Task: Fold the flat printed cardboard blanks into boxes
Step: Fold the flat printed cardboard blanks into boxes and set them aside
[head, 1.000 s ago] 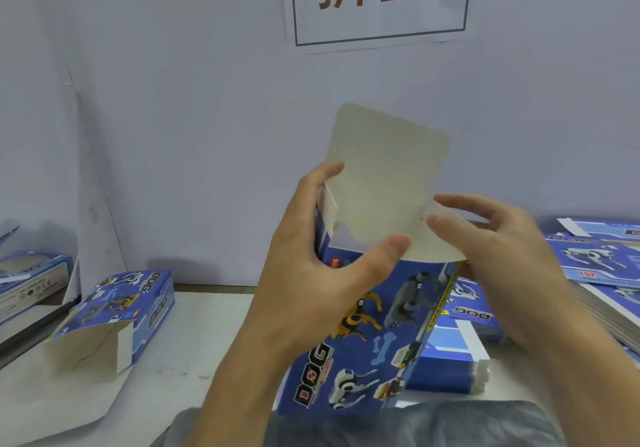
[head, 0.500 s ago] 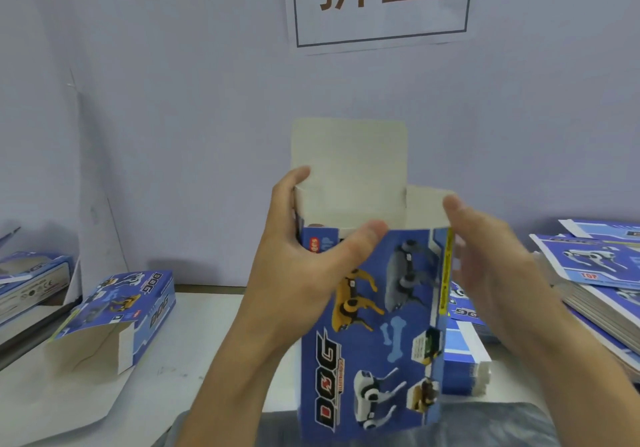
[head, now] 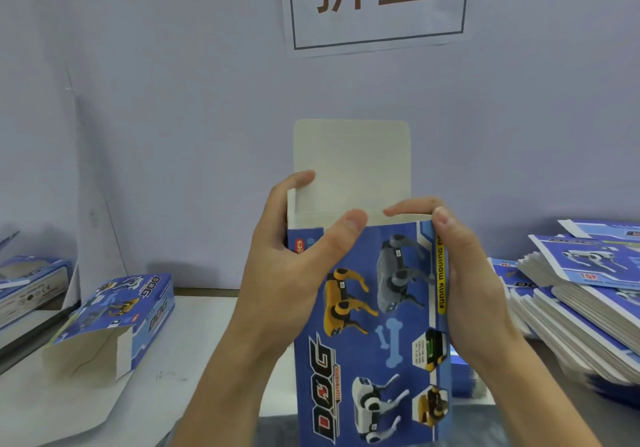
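while the left hand (head: 294, 263) grips the upright blue printed cardboard box (head: 374, 325) above the surface, the right hand (head: 464, 273) clasps its far edge, fingers curled over, likely to tuck the side flap before the raised lid.

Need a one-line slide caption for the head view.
Both hands, left hand and right hand, hold an upright blue DOG box, its top flap standing open, beside stacked flat blanks.

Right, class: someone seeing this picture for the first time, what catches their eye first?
First, the blue dog-printed box held upright at centre, its pale lid flap standing up, with the left hand and right hand gripping its sides. Next, the white sign on the wall above, and the stack of flat blanks at right.
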Tool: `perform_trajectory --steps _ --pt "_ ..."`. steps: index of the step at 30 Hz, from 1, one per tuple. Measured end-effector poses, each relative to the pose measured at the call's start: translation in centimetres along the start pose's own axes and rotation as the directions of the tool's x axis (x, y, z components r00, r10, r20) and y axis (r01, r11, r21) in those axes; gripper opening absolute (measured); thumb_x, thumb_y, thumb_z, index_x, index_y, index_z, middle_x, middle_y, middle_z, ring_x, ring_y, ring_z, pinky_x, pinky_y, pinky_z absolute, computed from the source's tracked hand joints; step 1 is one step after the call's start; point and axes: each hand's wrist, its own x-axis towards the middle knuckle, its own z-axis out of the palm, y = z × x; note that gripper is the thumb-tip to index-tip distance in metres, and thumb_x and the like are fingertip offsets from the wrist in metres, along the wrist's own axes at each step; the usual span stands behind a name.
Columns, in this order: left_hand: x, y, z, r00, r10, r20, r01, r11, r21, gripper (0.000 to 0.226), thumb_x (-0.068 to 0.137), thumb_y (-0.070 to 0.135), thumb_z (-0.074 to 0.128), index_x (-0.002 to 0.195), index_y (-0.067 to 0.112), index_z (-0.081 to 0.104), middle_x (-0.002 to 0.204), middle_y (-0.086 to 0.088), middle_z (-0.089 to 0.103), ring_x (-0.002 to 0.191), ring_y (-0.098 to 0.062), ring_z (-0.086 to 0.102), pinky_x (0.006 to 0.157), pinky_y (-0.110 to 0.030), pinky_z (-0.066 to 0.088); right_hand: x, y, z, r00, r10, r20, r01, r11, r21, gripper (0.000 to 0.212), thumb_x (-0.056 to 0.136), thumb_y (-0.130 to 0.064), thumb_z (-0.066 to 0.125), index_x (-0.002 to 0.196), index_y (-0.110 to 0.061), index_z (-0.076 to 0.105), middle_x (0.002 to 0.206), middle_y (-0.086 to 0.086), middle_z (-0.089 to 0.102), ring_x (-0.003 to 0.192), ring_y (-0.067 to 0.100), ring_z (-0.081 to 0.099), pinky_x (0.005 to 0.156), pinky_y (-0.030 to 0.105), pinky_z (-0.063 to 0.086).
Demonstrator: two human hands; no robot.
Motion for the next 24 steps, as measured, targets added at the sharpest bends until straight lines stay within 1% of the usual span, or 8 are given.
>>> perform_trajectory --steps 3,7,9,12,14,17,20,24 --pt "0.0 0.0 0.1 0.999 0.04 -0.015 -0.04 0.999 0.021 0.057 0.065 0.048 0.078 0.118 0.038 0.057 0.101 -0.008 0.075 0.081 -0.03 0.076 0.062 -0.032 0.059 -0.4 0.2 -0.3 0.998 -0.026 0.058 0.025 1.0 0.019 0.042 0.095 -0.04 0.035 0.109 -0.011 0.062 0.109 0.023 0.063 0.1 0.032 0.066 0.085 0.042 0.056" --pt "0.0 0.2 0.6 0.994 0.1 -0.039 -0.096 0.991 0.088 0.046 0.076 0.047 0.083 0.108 0.029 0.055 0.084 -0.005 0.072 0.062 -0.024 0.074 0.049 -0.027 0.055 -0.3 -0.1 -0.2 0.999 -0.034 0.006 0.034 0.999 -0.032 0.044 0.094 -0.046 0.037 0.111 -0.016 0.064 0.109 0.027 0.06 0.096 0.028 0.069 0.08 0.038 0.059" --pt "0.1 0.1 0.5 0.992 0.119 -0.028 -0.113 0.979 0.168 0.036 0.078 0.049 0.078 0.094 0.022 0.06 0.073 0.003 0.07 0.058 -0.018 0.072 0.049 -0.027 0.053 -0.1 0.0 -0.2 0.999 -0.054 -0.004 0.053 0.993 -0.109 0.044 0.095 -0.045 0.037 0.11 -0.015 0.065 0.106 0.024 0.064 0.096 0.03 0.07 0.081 0.043 0.059" --pt "0.2 -0.2 0.5 0.994 0.104 -0.019 -0.097 0.967 0.237 0.044 0.079 0.059 0.072 0.069 0.016 0.066 0.079 -0.015 0.066 0.066 -0.028 0.07 0.063 -0.036 0.052 0.2 0.3 -0.6 0.998 -0.067 -0.022 0.063 0.986 -0.152 0.043 0.095 -0.043 0.038 0.106 -0.013 0.066 0.099 0.015 0.071 0.091 0.027 0.073 0.077 0.042 0.06" --pt "0.1 -0.2 0.5 0.997 0.076 -0.034 -0.068 0.977 0.204 0.051 0.081 0.059 0.064 0.066 0.01 0.068 0.081 -0.025 0.066 0.063 -0.027 0.07 0.06 -0.031 0.053 0.2 0.3 -0.7 0.997 -0.077 -0.016 0.072 0.976 -0.204 0.042 0.094 -0.043 0.038 0.105 -0.013 0.067 0.093 0.006 0.071 0.085 0.018 0.073 0.071 0.034 0.06" --pt "0.1 -0.5 0.2 0.999 0.024 -0.042 -0.018 0.989 0.145 0.05 0.096 0.05 0.057 0.078 0.006 0.07 0.08 -0.025 0.069 0.061 -0.028 0.072 0.053 -0.034 0.056 0.1 0.7 -1.0 0.999 -0.037 -0.021 0.034 0.989 -0.142 0.046 0.095 -0.046 0.036 0.108 -0.015 0.068 0.103 0.009 0.073 0.093 0.023 0.074 0.07 0.032 0.06" --pt "0.2 -0.9 0.0 1.0 0.015 0.001 -0.015 0.995 0.1 0.033 0.089 0.034 0.044 0.092 0.014 0.07 0.094 -0.012 0.072 0.081 -0.029 0.073 0.063 -0.037 0.058 -0.1 0.5 -0.9 0.999 -0.02 -0.042 0.013 0.988 -0.154 0.04 0.093 -0.048 0.037 0.103 -0.028 0.07 0.113 -0.004 0.071 0.105 0.024 0.069 0.082 0.037 0.057" --pt "0.3 -1.3 0.3 1.0 0.009 0.005 -0.009 1.0 0.0 0.051 0.08 0.028 0.05 0.129 0.043 0.049 0.099 0.006 0.072 0.095 -0.026 0.073 0.07 -0.036 0.058 0.9 0.1 -1.7 0.999 0.023 -0.042 -0.028 0.991 -0.131 0.027 0.1 -0.002 0.04 0.116 -0.013 0.059 0.088 -0.006 0.062 0.076 0.012 0.063 0.057 0.004 0.045"
